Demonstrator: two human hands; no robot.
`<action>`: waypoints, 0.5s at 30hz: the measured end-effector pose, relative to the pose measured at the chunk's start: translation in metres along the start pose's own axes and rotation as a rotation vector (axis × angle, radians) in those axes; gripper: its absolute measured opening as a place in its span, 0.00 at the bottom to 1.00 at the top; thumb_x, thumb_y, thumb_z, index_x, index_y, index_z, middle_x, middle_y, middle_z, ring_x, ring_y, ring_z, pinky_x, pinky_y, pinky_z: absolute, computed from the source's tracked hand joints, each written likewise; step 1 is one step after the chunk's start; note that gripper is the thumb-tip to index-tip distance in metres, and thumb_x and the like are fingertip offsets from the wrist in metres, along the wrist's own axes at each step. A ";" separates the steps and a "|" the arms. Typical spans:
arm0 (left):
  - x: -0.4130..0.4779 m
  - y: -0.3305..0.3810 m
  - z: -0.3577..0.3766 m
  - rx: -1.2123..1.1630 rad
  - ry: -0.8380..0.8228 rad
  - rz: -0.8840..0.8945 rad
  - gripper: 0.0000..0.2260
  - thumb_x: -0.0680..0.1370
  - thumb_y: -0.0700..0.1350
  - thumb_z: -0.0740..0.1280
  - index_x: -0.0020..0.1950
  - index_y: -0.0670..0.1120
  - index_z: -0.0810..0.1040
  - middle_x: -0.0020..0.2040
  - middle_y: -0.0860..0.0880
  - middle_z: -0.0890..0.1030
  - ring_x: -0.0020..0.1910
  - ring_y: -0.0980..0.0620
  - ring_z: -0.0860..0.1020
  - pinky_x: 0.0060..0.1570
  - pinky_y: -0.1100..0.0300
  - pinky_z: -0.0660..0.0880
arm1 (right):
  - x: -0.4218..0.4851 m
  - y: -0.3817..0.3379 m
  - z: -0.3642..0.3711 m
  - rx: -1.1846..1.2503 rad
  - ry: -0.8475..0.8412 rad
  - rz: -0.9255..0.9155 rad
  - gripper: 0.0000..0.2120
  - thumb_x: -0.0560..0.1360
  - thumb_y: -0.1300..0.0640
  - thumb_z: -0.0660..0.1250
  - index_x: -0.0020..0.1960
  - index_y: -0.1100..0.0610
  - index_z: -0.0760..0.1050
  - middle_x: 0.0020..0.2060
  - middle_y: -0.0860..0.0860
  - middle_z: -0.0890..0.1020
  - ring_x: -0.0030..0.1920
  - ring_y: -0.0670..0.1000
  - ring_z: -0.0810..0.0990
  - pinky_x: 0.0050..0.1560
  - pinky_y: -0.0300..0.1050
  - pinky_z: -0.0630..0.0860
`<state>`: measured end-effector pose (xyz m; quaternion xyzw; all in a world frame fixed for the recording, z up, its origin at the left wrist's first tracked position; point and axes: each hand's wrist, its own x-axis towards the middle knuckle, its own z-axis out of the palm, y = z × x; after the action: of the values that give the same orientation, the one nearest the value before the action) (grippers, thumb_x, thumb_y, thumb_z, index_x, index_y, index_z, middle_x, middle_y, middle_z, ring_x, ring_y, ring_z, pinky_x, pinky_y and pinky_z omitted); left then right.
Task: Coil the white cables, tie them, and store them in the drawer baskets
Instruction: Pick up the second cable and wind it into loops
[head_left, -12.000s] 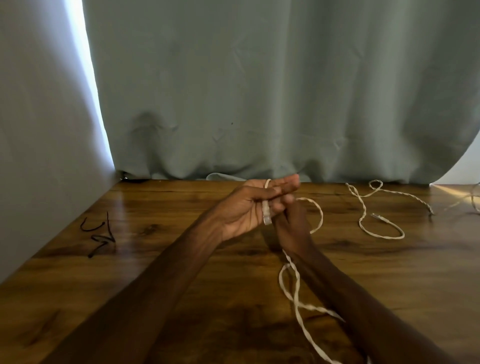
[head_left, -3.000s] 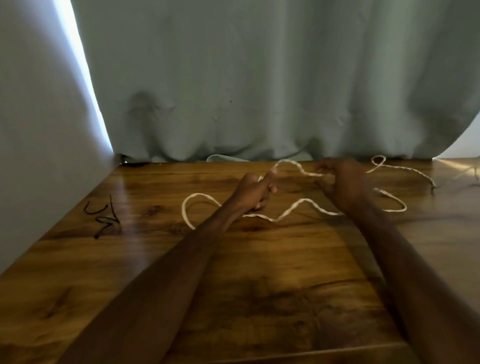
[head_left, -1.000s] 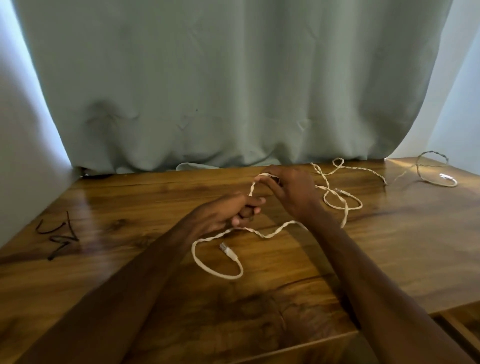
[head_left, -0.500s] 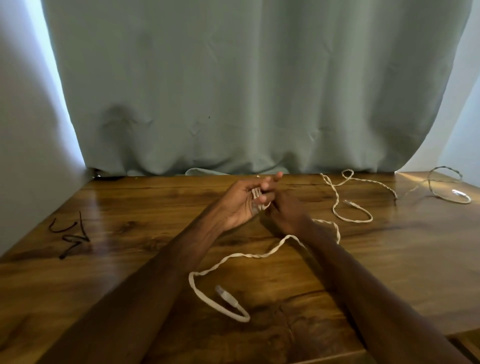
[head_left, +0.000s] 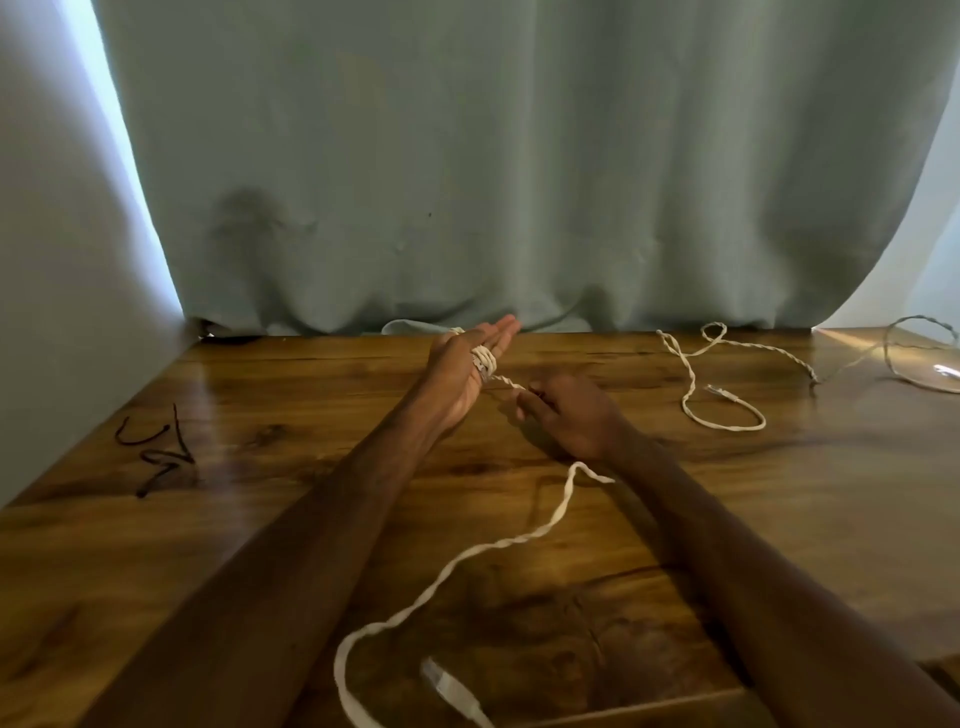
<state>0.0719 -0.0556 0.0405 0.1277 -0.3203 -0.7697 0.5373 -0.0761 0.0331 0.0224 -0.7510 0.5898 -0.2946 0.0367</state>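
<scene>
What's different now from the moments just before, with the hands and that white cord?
Since three seconds ago, the white cable that lay spread on the table now sits in several turns round the left hand's straight fingers. In the last half second the right hand drew away rightward, pinching the strand. The second cable and the black ties stayed put.

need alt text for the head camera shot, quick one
A left hand with straight fingers has a white cable wound round them, while the right hand holds the strand beside it. The loose tail trails over a wooden table toward the camera; a second white cable lies to the right.
</scene>
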 end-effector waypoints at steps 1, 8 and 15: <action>0.002 0.000 -0.004 0.012 0.018 0.016 0.15 0.83 0.27 0.53 0.70 0.28 0.61 0.68 0.25 0.72 0.68 0.31 0.75 0.73 0.44 0.70 | 0.000 -0.004 0.000 0.043 -0.018 -0.006 0.16 0.84 0.52 0.62 0.42 0.52 0.83 0.30 0.42 0.80 0.30 0.40 0.77 0.33 0.34 0.66; 0.013 -0.009 -0.017 0.464 0.054 0.109 0.20 0.83 0.29 0.52 0.76 0.31 0.57 0.70 0.32 0.74 0.69 0.39 0.77 0.73 0.51 0.70 | 0.007 -0.015 0.004 0.132 -0.071 0.030 0.12 0.82 0.55 0.66 0.45 0.52 0.86 0.35 0.48 0.86 0.31 0.44 0.80 0.35 0.41 0.71; 0.000 -0.017 -0.019 0.929 -0.057 0.195 0.18 0.85 0.35 0.51 0.75 0.41 0.58 0.64 0.39 0.81 0.57 0.51 0.84 0.58 0.54 0.80 | -0.002 -0.024 -0.010 0.373 -0.055 0.163 0.11 0.82 0.54 0.67 0.48 0.57 0.86 0.23 0.41 0.77 0.23 0.39 0.70 0.26 0.30 0.64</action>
<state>0.0694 -0.0584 0.0148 0.3024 -0.6557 -0.4944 0.4840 -0.0607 0.0449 0.0395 -0.6888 0.5826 -0.3739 0.2150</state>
